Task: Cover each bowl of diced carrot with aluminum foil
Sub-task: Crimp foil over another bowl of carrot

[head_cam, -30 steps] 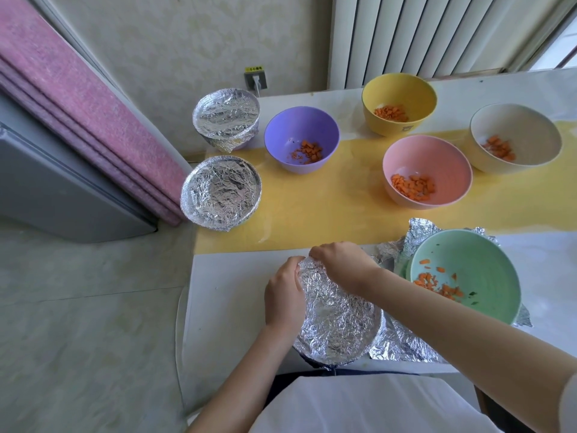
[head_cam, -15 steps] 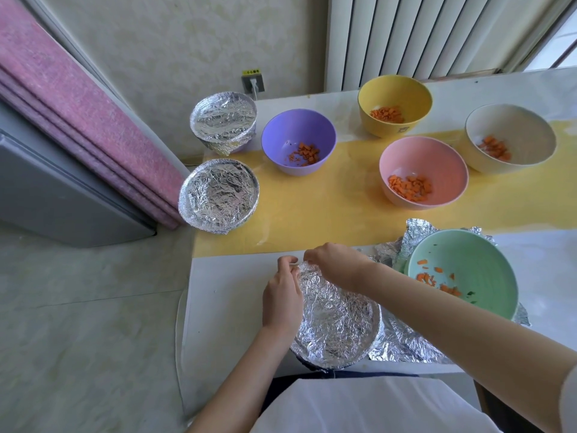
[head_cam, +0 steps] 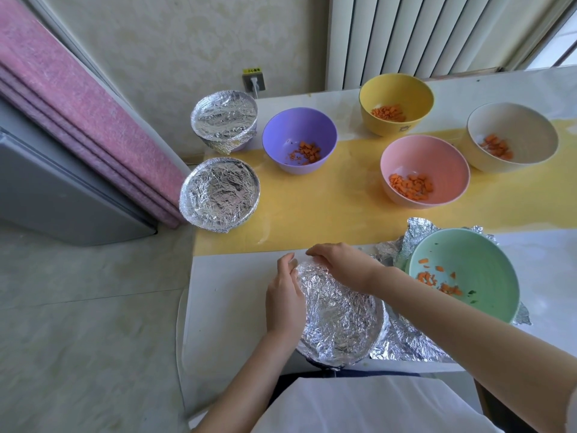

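A foil-covered bowl stands at the table's near edge. My left hand cups its left rim, thumb on the foil and fingers down the outside. My right hand lies palm down on the far rim, fingers bent over the edge onto the foil. An open green bowl of diced carrot sits to the right on crumpled foil sheets. Purple, yellow, pink and beige bowls hold carrot, uncovered. Two covered bowls stand at the far left.
A yellow mat runs across the white table. The table's left edge drops to the floor beside a pink folded mattress. A wall socket and a radiator lie behind the bowls.
My right hand has slid along the far rim of the near bowl, and my left thumb has shifted on the foil. The bowls have not moved.
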A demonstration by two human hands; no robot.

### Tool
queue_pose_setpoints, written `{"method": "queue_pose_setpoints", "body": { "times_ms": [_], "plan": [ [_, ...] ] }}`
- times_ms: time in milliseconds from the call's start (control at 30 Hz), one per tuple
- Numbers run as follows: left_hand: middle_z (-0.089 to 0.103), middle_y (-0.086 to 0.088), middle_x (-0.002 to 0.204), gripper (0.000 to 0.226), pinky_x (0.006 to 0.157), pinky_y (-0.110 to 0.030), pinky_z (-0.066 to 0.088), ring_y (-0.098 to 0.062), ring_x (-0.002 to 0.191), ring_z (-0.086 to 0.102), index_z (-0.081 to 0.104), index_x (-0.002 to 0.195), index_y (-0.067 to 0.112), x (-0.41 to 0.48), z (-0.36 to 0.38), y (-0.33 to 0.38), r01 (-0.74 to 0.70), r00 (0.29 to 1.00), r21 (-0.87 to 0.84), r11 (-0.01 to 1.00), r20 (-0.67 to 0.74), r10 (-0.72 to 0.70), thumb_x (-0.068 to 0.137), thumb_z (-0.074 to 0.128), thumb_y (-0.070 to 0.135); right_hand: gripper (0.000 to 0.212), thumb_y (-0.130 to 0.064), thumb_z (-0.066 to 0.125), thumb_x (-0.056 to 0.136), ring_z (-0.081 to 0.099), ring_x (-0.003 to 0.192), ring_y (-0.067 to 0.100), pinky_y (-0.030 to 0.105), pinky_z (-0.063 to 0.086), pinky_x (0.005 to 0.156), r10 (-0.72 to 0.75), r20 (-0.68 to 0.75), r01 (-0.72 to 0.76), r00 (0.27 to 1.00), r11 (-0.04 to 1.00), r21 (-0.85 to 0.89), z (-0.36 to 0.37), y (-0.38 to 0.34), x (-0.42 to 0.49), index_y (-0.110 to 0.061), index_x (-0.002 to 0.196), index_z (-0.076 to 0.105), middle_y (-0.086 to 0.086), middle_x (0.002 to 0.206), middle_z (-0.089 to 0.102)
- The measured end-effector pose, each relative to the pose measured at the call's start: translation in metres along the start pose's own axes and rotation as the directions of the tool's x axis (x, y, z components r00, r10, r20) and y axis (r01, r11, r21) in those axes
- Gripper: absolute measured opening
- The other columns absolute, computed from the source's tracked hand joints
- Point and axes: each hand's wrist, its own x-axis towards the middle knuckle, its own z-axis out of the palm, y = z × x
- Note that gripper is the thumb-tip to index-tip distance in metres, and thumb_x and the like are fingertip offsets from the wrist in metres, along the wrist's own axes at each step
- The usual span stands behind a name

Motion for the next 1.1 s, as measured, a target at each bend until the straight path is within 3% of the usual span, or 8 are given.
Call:
{"method": "queue_pose_setpoints", "body": {
  "times_ms": [133,233,333,467,700,933,1100],
  "plan": [
    [0.044,-0.003,0.138,0.045,0.082,-0.01,0.03,-0.017,0.12,0.047,0.037,0.135,0.01,-0.013,0.004,0.005,0.032,0.999,-0.02,0.999,-0.005,-0.032,0.093,0.037,-0.007,0.03,-0.022,0.041,0.101,0.061,0.104,0.022,0.029,0.047,0.085,0.019,-0.058,-0.017,0.998,0.999,0.036,-0.006,0.006,-0.007,-0.013,0.124,0.057,0.005,0.12,0.064],
    [0.045,-0.004,0.133,0.037,0.085,-0.008,0.027,-0.017,0.119,0.047,0.044,0.129,0.009,-0.01,0.005,0.007,-0.016,1.0,-0.039,0.999,-0.012,0.015,0.094,0.037,-0.003,0.029,-0.024,0.043,0.1,0.063,0.099,0.024,0.032,0.048,0.083,0.024,-0.054,-0.022,0.998,0.999,0.031,-0.005,0.008,-0.007,-0.013,0.121,0.059,0.006,0.114,0.067],
    [0.06,-0.001,0.12,0.029,0.081,-0.014,0.035,-0.018,0.108,0.055,0.055,0.122,0.012,0.003,0.004,0.005,-0.034,0.999,-0.01,0.999,0.019,0.034,0.098,0.041,0.01,0.028,-0.025,0.046,0.099,0.065,0.09,0.025,0.033,0.049,0.077,0.001,-0.076,0.0,0.997,1.0,0.011,-0.003,0.008,-0.007,-0.012,0.118,0.061,0.007,0.105,0.07],
    [0.068,-0.006,0.108,0.028,0.076,-0.021,0.041,-0.021,0.097,0.061,0.061,0.118,0.01,0.009,0.002,0.005,-0.058,0.998,0.008,0.998,0.016,0.058,0.098,0.042,0.009,0.019,-0.014,0.048,0.097,0.064,0.074,0.024,0.027,0.045,0.064,-0.02,-0.09,0.016,0.996,0.998,-0.053,-0.001,0.011,-0.007,-0.01,0.109,0.063,0.009,0.092,0.071],
    [0.069,-0.01,0.101,0.021,0.069,-0.027,0.043,-0.027,0.089,0.064,0.059,0.113,0.006,0.008,0.003,0.004,-0.102,0.995,0.029,0.994,-0.018,0.103,0.096,0.047,0.007,0.03,-0.005,0.044,0.095,0.061,0.089,0.02,0.025,0.037,0.061,-0.07,-0.024,0.06,0.997,0.957,-0.284,-0.004,0.003,-0.007,-0.011,0.123,0.05,0.003,0.113,0.061],
    [0.068,-0.016,0.102,0.021,0.066,-0.028,0.045,-0.029,0.089,0.065,0.048,0.117,0.004,0.006,0.005,0.005,-0.104,0.995,0.041,0.994,0.005,0.104,0.096,0.047,0.008,0.035,0.004,0.042,0.089,0.061,0.088,0.025,0.027,0.035,0.063,-0.068,-0.006,0.064,0.998,0.956,-0.286,-0.005,-0.001,-0.004,-0.012,0.118,0.055,0.005,0.11,0.065],
    [0.069,-0.017,0.093,0.019,0.063,-0.04,0.052,-0.032,0.08,0.065,0.048,0.114,0.003,0.006,0.003,0.006,-0.122,0.992,0.053,0.991,-0.007,0.123,0.096,0.047,0.01,0.027,-0.009,0.036,0.097,0.059,0.081,0.022,0.032,0.045,0.062,-0.091,0.008,0.089,0.996,0.945,-0.315,-0.006,-0.005,-0.004,-0.014,0.117,0.053,0.002,0.107,0.063]
  ]
}}
